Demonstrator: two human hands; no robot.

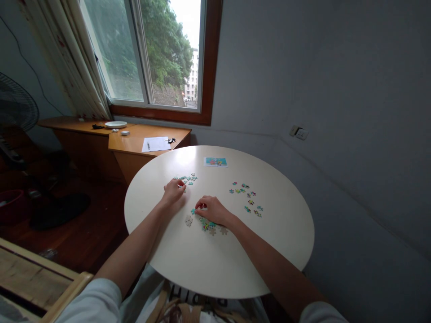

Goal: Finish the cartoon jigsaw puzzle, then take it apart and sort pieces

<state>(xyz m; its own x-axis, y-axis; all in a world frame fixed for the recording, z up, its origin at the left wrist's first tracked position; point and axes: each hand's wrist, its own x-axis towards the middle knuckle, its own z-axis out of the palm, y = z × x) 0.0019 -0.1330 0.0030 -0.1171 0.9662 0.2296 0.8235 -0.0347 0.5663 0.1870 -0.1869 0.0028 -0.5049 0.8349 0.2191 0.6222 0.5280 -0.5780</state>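
A round white table (pixel 218 260) carries loose jigsaw pieces. My left hand (pixel 173 192) rests on the tabletop with its fingers curled, pinching at a small piece beside a cluster of teal pieces (pixel 186 179). My right hand (pixel 211 210) lies fingers-down on a partly joined patch of pieces (pixel 207 225), its fingertips pressed on a piece at the patch's left end. A face-down pale piece (pixel 188 220) lies between my two wrists. Another scatter of coloured pieces (pixel 247 197) sits to the right. A small reference picture card (pixel 215 161) lies at the far side.
A wooden desk (pixel 134 143) under the window holds a sheet of paper (pixel 156 144) and a white plate (pixel 116 124). A standing fan (pixel 15 112) is at the left. A grey wall with a socket (pixel 299 133) runs along the right. A wooden chair frame (pixel 40 278) is near left.
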